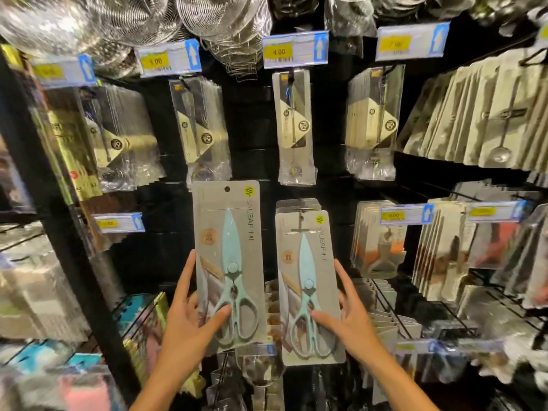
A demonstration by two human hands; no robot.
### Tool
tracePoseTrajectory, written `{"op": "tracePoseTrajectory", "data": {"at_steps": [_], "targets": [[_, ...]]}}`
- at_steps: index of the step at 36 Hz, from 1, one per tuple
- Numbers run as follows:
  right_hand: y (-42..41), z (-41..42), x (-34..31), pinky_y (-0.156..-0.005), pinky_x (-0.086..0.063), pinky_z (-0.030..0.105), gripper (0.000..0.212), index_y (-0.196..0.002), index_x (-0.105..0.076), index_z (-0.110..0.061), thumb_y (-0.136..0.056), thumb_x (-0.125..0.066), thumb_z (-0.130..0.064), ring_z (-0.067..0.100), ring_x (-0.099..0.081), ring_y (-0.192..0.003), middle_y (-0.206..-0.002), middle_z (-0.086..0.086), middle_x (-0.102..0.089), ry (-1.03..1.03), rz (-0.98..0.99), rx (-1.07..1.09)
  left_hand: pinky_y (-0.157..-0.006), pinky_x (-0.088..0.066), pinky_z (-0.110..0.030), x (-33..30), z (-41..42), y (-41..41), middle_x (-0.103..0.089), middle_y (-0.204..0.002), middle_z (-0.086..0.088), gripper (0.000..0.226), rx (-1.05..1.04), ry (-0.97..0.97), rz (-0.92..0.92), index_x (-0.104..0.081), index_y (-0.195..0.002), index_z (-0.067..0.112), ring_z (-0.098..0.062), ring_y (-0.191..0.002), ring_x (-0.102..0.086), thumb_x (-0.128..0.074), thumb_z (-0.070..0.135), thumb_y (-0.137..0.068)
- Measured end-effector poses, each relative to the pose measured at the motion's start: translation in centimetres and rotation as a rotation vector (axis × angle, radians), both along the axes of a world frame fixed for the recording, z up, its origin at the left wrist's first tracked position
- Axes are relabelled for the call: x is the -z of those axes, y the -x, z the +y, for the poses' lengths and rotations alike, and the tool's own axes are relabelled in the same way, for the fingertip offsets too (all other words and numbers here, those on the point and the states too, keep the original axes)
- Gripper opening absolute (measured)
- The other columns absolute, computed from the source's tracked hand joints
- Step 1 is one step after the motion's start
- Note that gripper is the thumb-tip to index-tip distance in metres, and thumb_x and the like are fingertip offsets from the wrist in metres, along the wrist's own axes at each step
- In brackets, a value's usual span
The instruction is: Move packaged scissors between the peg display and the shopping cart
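Observation:
Two grey cards, each with mint-green scissors, face me in front of the black peg wall. My left hand (189,315) grips the lower part of the left scissors pack (228,232), thumb across the handles; this pack is off any peg, its hang hole free. My right hand (350,315) grips the right scissors pack (308,262), thumb on the handles, fingers along its right edge. That pack is at the front of a stack on a peg (301,216), whose tip shows at the card's top. No shopping cart is in view.
Price tags (295,50) hang above rows of packaged utensils. Wire strainers (225,22) fill the top. More carded goods (474,120) crowd the right side, with wire pegs (385,301) jutting out lower right. A black upright post (68,232) bounds the left.

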State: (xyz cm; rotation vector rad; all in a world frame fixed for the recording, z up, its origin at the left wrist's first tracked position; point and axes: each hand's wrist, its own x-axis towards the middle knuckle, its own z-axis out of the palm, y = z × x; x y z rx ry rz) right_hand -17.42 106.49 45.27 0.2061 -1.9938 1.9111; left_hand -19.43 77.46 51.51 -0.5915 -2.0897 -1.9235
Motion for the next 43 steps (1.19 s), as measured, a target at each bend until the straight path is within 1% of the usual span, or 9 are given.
{"op": "tracePoseTrajectory", "data": {"at_steps": [3,6,11,17,21,25,32,37,43], "targets": [[0.5,0.1,0.0,-0.105,-0.051,0.049,0.104,-0.147,-0.021,-0.062,-0.075,-0.087,-0.026,0.015,-0.057,-0.131,-0.150,-0.006,-0.050,-0.005,0.011,-0.005,-0.092,-0.059,-0.033,-0.1,0.0,0.1,-0.066,-0.125,0.028,0.104,-0.023,0.019,0.001,-0.025,-0.146,0.066,-0.006,-0.116,-0.067,-0.079,0.015,-0.074],[1.4,0.2,0.2,-0.106,-0.050,0.050,0.103,-0.146,-0.021,-0.063,-0.079,-0.085,-0.018,0.015,-0.056,-0.131,-0.151,-0.005,-0.049,-0.007,0.012,-0.008,-0.088,-0.060,-0.028,-0.3,0.2,0.2,-0.067,-0.124,0.028,0.104,-0.024,0.021,0.006,-0.024,-0.147,0.066,-0.007,-0.116,-0.068,-0.079,0.012,-0.076],[3.1,0.5,0.6,-0.106,-0.049,0.053,0.103,-0.146,-0.021,-0.063,-0.079,-0.085,-0.021,0.017,-0.055,-0.133,-0.154,-0.005,-0.046,-0.022,0.013,0.009,-0.081,-0.061,-0.022,-0.9,0.6,0.4,-0.067,-0.121,0.031,0.104,-0.015,-0.007,0.006,-0.024,-0.150,0.060,-0.006,-0.114,-0.068,-0.077,0.006,-0.078],[4.8,0.8,0.2,-0.106,-0.049,0.028,0.101,-0.153,-0.012,-0.051,-0.087,-0.075,-0.008,0.004,-0.049,-0.136,-0.158,-0.010,-0.037,-0.063,0.013,0.026,-0.078,-0.062,-0.024,-1.3,0.7,0.6,-0.068,-0.119,0.029,0.104,-0.018,-0.025,0.011,-0.025,-0.149,0.061,-0.007,-0.112,-0.069,-0.077,0.008,-0.077],[6.0,1.0,0.2,-0.115,-0.041,0.037,0.099,-0.154,-0.005,-0.053,-0.092,-0.071,-0.013,0.003,-0.038,-0.143,-0.163,-0.013,-0.025,-0.135,0.009,0.024,-0.082,-0.062,-0.029,-1.4,0.7,0.7,-0.066,-0.126,0.024,0.103,-0.022,-0.013,0.031,-0.025,-0.149,0.062,-0.009,-0.114,-0.069,-0.077,0.012,-0.076],[7.2,1.5,0.0,-0.114,-0.041,0.046,0.102,-0.153,0.001,-0.055,-0.093,-0.069,-0.012,0.009,-0.037,-0.145,-0.164,-0.010,-0.023,-0.170,-0.029,0.021,-0.087,-0.062,-0.033,-1.6,0.8,0.8,-0.061,-0.137,0.016,0.103,-0.027,0.005,0.056,-0.024,-0.149,0.062,-0.009,-0.116,-0.068,-0.078,0.016,-0.075],[8.7,2.0,-0.7,-0.111,-0.043,0.035,0.103,-0.156,0.006,-0.046,-0.094,-0.067,-0.008,0.012,-0.037,-0.143,-0.159,-0.011,-0.024,-0.233,-0.074,0.041,-0.083,-0.062,-0.029,-1.7,1.0,0.9,-0.064,-0.135,0.010,0.103,-0.020,-0.013,0.069,-0.024,-0.149,0.062,-0.011,-0.113,-0.070,-0.077,0.006,-0.080],[9.4,2.3,-0.9,-0.111,-0.041,0.037,0.102,-0.156,0.010,-0.042,-0.095,-0.065,-0.010,0.007,-0.038,-0.136,-0.151,-0.017,-0.028,-0.292,-0.089,0.046,-0.080,-0.062,-0.026,-1.9,1.3,0.8,-0.064,-0.136,0.006,0.105,-0.005,-0.024,0.049,-0.024,-0.149,0.062,-0.011,-0.112,-0.070,-0.074,-0.004,-0.083],[10.4,2.4,-1.7,-0.113,-0.042,0.045,0.103,-0.158,0.010,-0.039,-0.094,-0.067,-0.012,0.014,-0.042,-0.137,-0.155,-0.007,-0.032,-0.324,-0.112,0.089,-0.083,-0.062,-0.027,-1.9,1.4,0.8,-0.062,-0.137,0.009,0.105,-0.009,-0.030,0.054,-0.025,-0.147,0.064,-0.011,-0.114,-0.069,-0.075,-0.002,-0.082]]}}
